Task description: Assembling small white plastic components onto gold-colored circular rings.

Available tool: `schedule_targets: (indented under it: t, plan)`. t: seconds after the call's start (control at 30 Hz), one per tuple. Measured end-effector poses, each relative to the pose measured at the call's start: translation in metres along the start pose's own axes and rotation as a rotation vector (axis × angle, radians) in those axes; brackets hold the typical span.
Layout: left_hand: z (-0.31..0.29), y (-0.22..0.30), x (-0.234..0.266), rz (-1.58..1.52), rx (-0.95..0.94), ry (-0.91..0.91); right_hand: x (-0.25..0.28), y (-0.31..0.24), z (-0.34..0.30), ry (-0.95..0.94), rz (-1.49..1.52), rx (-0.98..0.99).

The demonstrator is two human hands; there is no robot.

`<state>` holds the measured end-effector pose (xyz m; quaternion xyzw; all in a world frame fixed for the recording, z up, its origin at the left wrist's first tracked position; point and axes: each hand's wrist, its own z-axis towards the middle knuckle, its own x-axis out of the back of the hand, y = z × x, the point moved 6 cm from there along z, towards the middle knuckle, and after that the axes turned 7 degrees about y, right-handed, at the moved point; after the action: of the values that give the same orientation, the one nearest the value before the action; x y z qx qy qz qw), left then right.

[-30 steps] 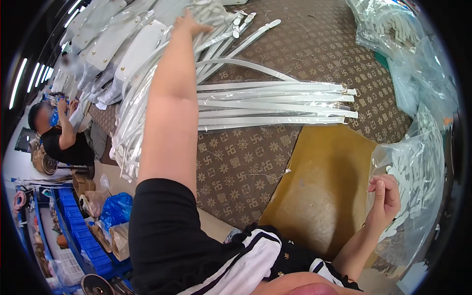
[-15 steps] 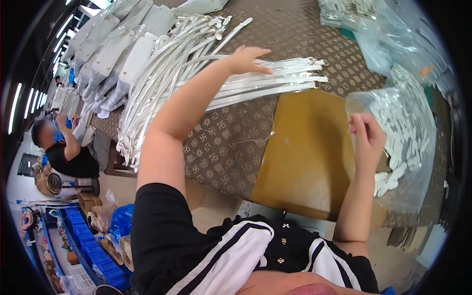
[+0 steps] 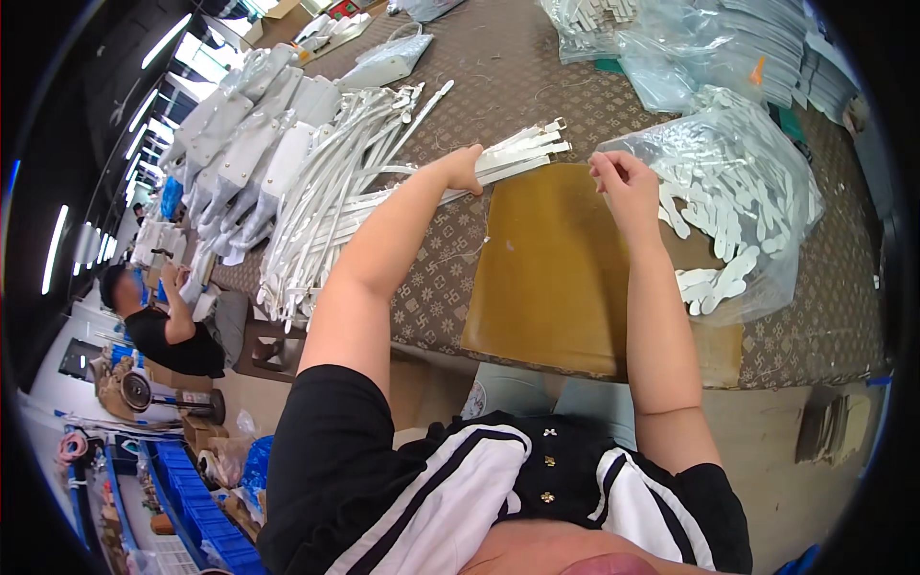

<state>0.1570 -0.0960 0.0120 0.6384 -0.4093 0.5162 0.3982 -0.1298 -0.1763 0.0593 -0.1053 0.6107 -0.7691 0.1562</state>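
Note:
My left hand is closed over a bundle of long white straps, whose metal-tipped ends stick out to the right of it. To its left, more white straps fan out in a long heap toward the table's near edge. My right hand is raised above the right edge of a tan mat, its fingertips curled together. Whether something small is between those fingertips cannot be made out. Beside this hand lies a clear plastic bag with many small white strap pieces, some spilling from its mouth.
White handbags in plastic are piled at the left of the patterned table. Far right stand stacked grey sheets and another bag of white pieces. A person works at the left, above blue bins.
My left hand has gone from spread above the straps to closed around them. My right hand has moved up and left, still curled. The view has shifted, showing more of the table's far side.

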Motion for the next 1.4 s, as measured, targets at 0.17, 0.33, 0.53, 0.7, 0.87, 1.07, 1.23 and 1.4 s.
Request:
schedule_targets:
  t: [0.17,0.33,0.53,0.7,0.87,1.07,1.23,1.4]
  plan:
    - [-0.018,0.017,0.001,0.027,0.108,0.106,0.005,0.002,0.005,-0.003,0.040,0.001]
    - [-0.014,0.000,0.044,-0.162,0.164,0.090,0.003,0.009,0.010,-0.016,0.117,-0.018]
    - [-0.062,-0.048,0.251,-0.069,0.213,0.443,0.010,0.012,0.012,0.014,0.147,-0.050]
    - [-0.179,-0.107,0.393,-0.186,0.283,1.073,0.003,0.010,0.011,0.003,0.193,-0.070]
    - [-0.244,-0.133,0.422,-1.500,0.267,0.770,0.006,0.016,0.013,-0.015,0.162,-0.082]
    - [-0.329,-0.165,0.449,-1.141,0.196,1.725,0.006,0.013,0.008,-0.020,0.143,-0.045]
    - [-0.360,-0.162,0.476,-0.886,0.102,1.727,0.007,0.018,0.011,-0.041,0.135,-0.043]
    - [-0.270,-0.086,0.464,-0.009,0.040,1.488,0.003,0.030,0.011,-0.068,0.081,-0.021]
